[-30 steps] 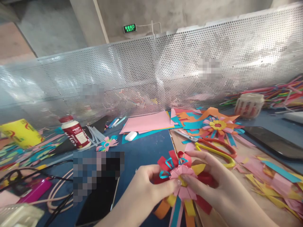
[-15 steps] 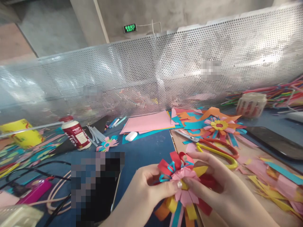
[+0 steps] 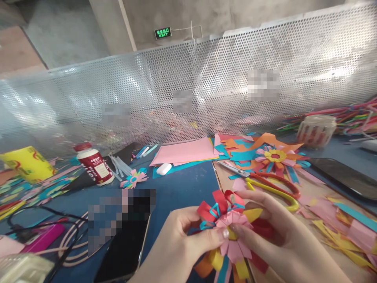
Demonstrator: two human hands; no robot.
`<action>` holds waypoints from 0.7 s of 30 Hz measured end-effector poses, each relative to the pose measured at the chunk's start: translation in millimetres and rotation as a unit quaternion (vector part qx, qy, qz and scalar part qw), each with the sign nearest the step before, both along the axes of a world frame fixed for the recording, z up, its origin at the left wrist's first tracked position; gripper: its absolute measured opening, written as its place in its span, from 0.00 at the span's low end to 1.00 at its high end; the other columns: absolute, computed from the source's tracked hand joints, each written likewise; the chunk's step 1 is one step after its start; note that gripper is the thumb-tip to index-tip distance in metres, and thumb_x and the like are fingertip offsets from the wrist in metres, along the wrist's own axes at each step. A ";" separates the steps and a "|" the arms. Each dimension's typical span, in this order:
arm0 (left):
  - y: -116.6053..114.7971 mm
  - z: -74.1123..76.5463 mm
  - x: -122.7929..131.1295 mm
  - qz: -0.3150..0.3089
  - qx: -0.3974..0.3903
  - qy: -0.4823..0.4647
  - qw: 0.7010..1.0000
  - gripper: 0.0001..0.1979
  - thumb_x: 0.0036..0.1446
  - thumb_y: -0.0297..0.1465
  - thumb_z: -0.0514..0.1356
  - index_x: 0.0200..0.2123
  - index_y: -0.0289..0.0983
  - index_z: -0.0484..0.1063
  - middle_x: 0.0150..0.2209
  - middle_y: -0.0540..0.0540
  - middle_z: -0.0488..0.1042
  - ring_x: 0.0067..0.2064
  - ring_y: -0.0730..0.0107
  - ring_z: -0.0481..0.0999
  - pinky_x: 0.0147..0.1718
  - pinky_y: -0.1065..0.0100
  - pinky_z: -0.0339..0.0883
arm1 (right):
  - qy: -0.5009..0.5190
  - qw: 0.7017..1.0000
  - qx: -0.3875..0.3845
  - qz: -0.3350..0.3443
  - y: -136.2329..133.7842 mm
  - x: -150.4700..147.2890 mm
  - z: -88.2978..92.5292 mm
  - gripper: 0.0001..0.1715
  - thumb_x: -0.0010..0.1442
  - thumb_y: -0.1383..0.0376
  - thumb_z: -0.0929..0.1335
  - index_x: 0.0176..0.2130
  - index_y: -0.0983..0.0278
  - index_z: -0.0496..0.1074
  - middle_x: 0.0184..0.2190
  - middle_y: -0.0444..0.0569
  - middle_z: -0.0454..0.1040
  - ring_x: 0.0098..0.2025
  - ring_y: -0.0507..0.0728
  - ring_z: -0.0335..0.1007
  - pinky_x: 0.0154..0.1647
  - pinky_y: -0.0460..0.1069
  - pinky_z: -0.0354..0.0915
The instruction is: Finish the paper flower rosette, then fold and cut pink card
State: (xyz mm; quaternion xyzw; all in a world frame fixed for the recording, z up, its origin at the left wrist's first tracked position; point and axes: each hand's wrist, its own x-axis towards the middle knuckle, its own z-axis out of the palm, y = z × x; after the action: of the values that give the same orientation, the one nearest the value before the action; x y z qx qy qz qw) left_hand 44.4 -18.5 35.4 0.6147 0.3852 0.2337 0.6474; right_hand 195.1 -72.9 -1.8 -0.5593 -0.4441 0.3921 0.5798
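Between my two hands is a layered paper flower (image 3: 235,251) with a pink middle, a yellow centre and red, blue, yellow and orange strips round it. My left hand (image 3: 191,239) grips its left side, the thumb pressing near the yellow centre. My right hand (image 3: 273,232) holds the right side, its thumb meeting the left one at the centre and its fingers behind the petals. Just beyond my right hand lie scissors (image 3: 272,188) with red and yellow handles. A second paper flower (image 3: 273,156) with a yellow centre rests behind them.
A black phone (image 3: 126,239) lies left of my hands, another phone (image 3: 344,177) at the right. A Costa bottle (image 3: 96,167), a small paper flower (image 3: 134,179), a white case (image 3: 164,169), pink paper sheets (image 3: 185,151) and a jar (image 3: 316,131) stand or lie farther back. Paper scraps (image 3: 338,232) litter the right.
The view has shifted slightly. Both hands keep the same hold on the paper flower, which appears a little farther right.
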 end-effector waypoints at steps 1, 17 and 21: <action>-0.8 -0.5 0.5 0.006 0.000 0.003 1.000 0.09 0.47 0.34 0.63 0.30 0.35 0.77 0.29 0.46 0.75 0.36 0.63 0.73 0.38 0.66 0.67 | -0.001 1.000 0.000 -0.001 -0.3 -0.5 0.8 0.27 0.49 0.50 0.70 0.46 0.60 0.66 0.28 0.47 0.76 0.30 0.57 0.75 0.28 0.46 0.72; 2.3 -2.8 -3.1 0.036 0.117 0.085 0.989 0.20 0.47 0.42 0.61 0.40 0.35 0.74 0.37 0.43 0.76 0.41 0.58 0.72 0.40 0.64 0.65 | -0.021 0.998 -0.019 -0.047 0.8 11.0 6.7 0.31 0.48 0.50 0.70 0.48 0.62 0.66 0.21 0.45 0.73 0.23 0.56 0.72 0.18 0.45 0.66; -2.0 14.1 -6.8 0.032 0.181 0.112 0.977 0.20 0.56 0.45 0.50 0.37 0.36 0.73 0.36 0.46 0.75 0.41 0.63 0.71 0.40 0.68 0.62 | -0.048 0.997 -0.020 -0.049 2.9 17.5 1.3 0.33 0.48 0.48 0.69 0.50 0.62 0.66 0.20 0.44 0.72 0.21 0.56 0.71 0.17 0.46 0.66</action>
State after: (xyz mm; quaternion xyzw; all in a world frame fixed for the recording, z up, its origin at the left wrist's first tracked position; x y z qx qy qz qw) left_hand 37.6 -20.5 49.5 0.7315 0.4262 0.2496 0.4702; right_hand 212.6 -70.1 -0.5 -0.6100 -0.4354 0.3454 0.5648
